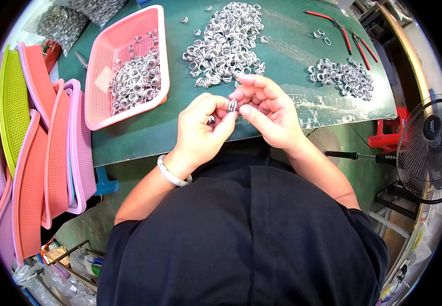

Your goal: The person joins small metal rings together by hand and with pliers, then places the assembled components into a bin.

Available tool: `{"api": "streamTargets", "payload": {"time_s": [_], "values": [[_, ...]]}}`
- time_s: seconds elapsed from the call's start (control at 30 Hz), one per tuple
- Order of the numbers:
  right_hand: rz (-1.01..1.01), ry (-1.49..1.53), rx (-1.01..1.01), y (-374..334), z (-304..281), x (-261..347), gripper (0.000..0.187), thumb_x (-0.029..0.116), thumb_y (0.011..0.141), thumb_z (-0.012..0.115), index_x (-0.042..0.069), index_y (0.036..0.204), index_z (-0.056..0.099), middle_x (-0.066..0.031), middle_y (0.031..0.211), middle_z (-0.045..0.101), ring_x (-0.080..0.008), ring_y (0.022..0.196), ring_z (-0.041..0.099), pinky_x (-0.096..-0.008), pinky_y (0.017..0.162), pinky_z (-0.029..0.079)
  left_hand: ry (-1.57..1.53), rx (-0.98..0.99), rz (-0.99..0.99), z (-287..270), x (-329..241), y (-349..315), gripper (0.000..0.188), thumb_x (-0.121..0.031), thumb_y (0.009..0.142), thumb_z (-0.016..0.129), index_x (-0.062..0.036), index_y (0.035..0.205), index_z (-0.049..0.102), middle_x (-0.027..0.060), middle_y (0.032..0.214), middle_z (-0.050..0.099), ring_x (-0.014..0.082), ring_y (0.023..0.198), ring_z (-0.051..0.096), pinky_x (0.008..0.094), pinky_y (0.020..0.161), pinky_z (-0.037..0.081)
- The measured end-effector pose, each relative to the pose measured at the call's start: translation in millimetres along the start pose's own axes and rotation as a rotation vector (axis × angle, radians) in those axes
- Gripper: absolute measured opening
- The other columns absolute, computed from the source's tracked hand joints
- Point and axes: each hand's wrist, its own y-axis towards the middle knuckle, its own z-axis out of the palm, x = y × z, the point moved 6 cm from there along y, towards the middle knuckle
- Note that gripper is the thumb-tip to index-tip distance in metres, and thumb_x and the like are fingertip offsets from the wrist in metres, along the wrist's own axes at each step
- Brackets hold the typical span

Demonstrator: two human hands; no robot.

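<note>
Over the near edge of a green table my two hands meet around a small silver ring [232,105]. My left hand [200,125] pinches the ring between thumb and fingertips, and another ring [211,120] shows within its curled fingers. My right hand [272,112] is curved beside it, its thumb and fingertips close to the same ring; whether they press on it is hard to make out. Just beyond the hands lies a large heap of silver rings [226,46]. To the left, a pink plastic basket [124,38] holds many more rings [137,81].
A smaller ring pile [341,76] and two red-handled pliers [343,35] lie on the table's right side. Stacked coloured baskets [58,153] stand at the left. Clear bags of rings [60,23] sit at the back left. A black fan [425,148] is at the right.
</note>
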Motion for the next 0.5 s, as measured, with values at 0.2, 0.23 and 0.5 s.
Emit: {"api": "streamTargets", "payload": {"time_s": [0.2,0.23,0.5], "values": [[0.017,0.046,-0.017,0.3,0.9,-1.0,0.044,-0.006,0.082,0.053,0.001,0.124,0.039,-0.0102,0.102,0.055,-0.0142,0.091,0.055,-0.0271,0.082,0.045,0.097,-0.008,0.075,-0.3,-5.1,0.3,0.011,0.001,0.073,0.064,-0.0024,0.082,0.059,0.0007,0.07,0.051,0.0048,0.056,0.047,0.0184,0.049,0.038],[0.019,0.063,-0.028,1.0,1.7,-1.7,0.044,-0.006,0.082,0.054,0.002,0.123,0.04,-0.0092,0.099,0.055,-0.014,0.09,0.055,-0.0267,0.081,0.045,0.119,-0.009,0.091,-0.9,-5.8,-0.2,0.012,0.001,0.072,0.064,-0.0028,0.083,0.059,0.0018,0.071,0.052,0.0058,0.056,0.048,0.0195,0.048,0.04],[-0.076,-0.16,-0.079,-1.1,-1.9,0.9,0.048,-0.006,0.078,0.057,0.003,0.122,0.043,-0.0083,0.096,0.057,-0.013,0.084,0.056,-0.0266,0.078,0.047,-0.032,-0.032,0.008,1.6,6.3,-2.3,0.014,-0.001,0.073,0.065,-0.0027,0.085,0.058,-0.0005,0.072,0.051,0.0036,0.057,0.045,0.0173,0.05,0.039]]}}
